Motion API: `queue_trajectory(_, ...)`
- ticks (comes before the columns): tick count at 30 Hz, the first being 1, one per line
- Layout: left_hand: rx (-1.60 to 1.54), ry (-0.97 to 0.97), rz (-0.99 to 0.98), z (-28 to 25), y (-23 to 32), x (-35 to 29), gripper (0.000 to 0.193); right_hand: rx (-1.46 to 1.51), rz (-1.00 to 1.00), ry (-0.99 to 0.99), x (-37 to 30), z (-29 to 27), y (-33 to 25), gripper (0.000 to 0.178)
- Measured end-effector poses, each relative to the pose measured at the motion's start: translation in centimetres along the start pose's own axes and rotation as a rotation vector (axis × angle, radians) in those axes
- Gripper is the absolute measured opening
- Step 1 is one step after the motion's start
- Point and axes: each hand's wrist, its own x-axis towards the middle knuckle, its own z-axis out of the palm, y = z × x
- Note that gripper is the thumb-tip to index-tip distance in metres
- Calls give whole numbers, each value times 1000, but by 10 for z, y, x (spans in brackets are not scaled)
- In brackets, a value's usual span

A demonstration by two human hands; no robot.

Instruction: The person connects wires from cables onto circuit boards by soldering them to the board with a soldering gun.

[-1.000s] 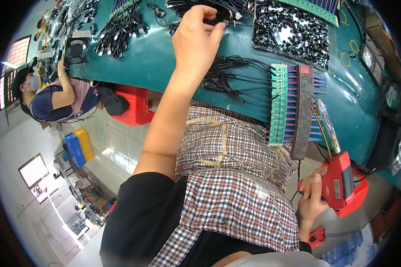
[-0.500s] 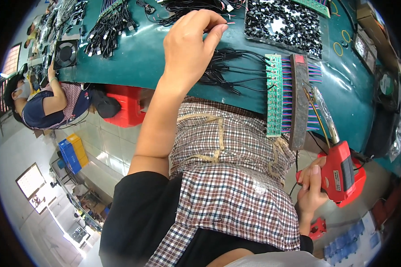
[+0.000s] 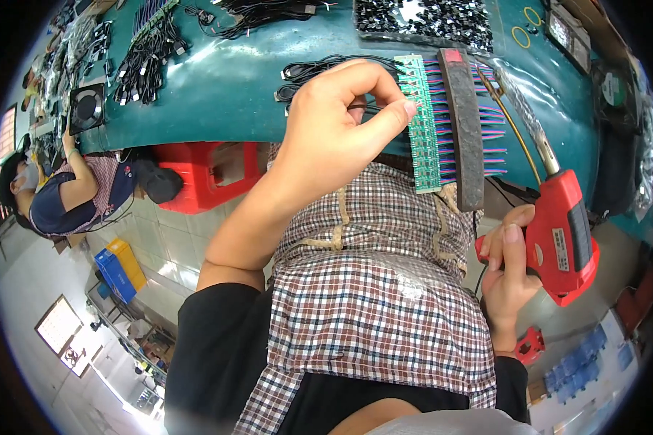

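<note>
Our first worry is heat: the foil-wrapped barrel of the red soldering gun leans over the striped wires, and a careless sweep could scorch their insulation or burn our left hand. The solder joints look tightly spaced, so a shaky placement might bridge neighbours. We also see the green circuit-board strip and the dark bar across its wires reaching the near edge of the worktop, apparently overhanging it; a tug on the attached black cables or a bump from our plaid apron could skew both.

Our left thumb and forefinger meet at the tips, seemingly on a thin lead, though the pinch hides most of it. The strip lies just right of them, their tips over its left long edge; we cannot tell whether they touch it. Our right hand is wrapped around the gun's grip beyond the worktop's near edge. From there the strip lies forward and to the left, well apart, with the bar between it and the barrel.
</note>
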Motion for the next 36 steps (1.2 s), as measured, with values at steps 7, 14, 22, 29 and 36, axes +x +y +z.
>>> queue_trajectory(7, -85, -36, -69, 17, -5, -4, 14, 69, 62, -83, 5, 9, -4, 41)
queue_trajectory(14, -103, -84, -103, 33, 3, -15, 14, 172, -66, -340, 28, 24, 4, 60)
queue_trajectory(22, -144, -67, -118, 40, 0, -21, 12, 198, 1, -379, 28, 22, 10, 62)
queue_trajectory(29, -97, -82, -123, 36, -1, -19, 13, 144, -19, -357, 28, 25, 12, 60)
queue_trajectory(36, -27, -126, -69, 35, 2, -14, 10, 5, -19, -303, 33, 25, 4, 57)
